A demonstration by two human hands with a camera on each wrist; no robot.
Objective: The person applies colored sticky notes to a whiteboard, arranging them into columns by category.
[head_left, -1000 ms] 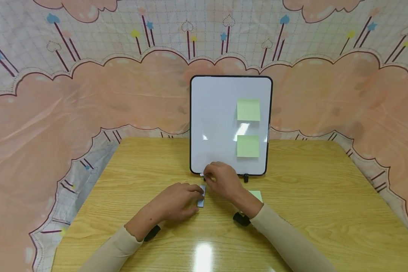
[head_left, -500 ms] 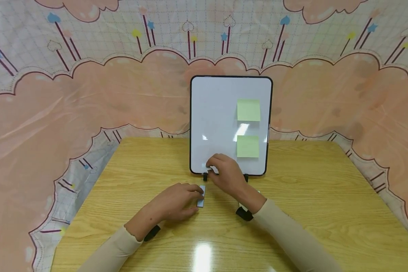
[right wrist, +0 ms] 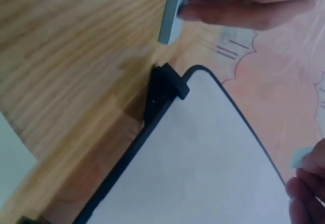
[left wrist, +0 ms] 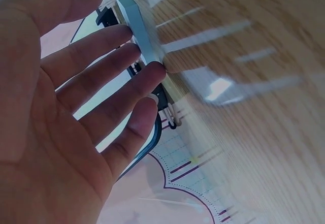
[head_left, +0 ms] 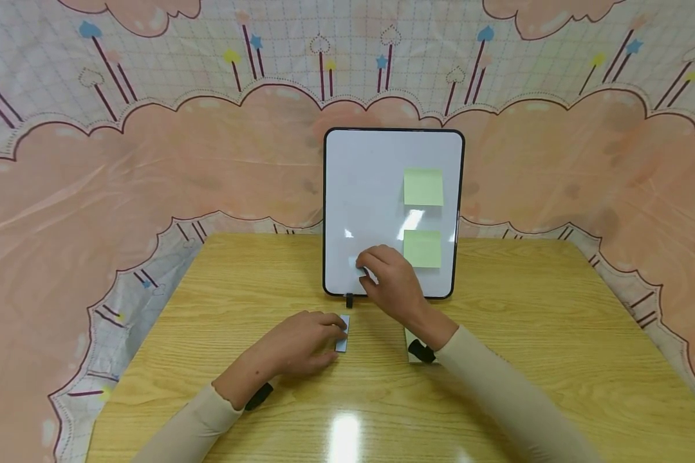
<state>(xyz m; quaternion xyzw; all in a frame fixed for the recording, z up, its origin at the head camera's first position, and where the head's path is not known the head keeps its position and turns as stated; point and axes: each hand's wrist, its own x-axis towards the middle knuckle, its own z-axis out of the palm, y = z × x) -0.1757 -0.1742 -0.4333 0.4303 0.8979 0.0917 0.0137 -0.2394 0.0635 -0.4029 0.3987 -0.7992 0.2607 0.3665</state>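
1. Small, pale, thin-looking piece [right wrist: 300,157]: pinched by the right hand [head_left: 390,283] before the lower part of a black-rimmed, rectangular whiteboard [head_left: 370,180]; its smallness probably explains the fingertip hold. Whether it touches the board, I cannot tell.
2. The left hand [head_left: 301,344] has loose fingers, tips touching a pale blue, oblong block [left wrist: 140,28] on the wooden table [head_left: 208,289], perhaps to steady it.
3. A black, clip-like foot [right wrist: 165,87] at the board's lower edge apparently props it upright.
4. Two square, pale green paper notes [head_left: 423,188] sit one above the other on its right side, presumably stuck.
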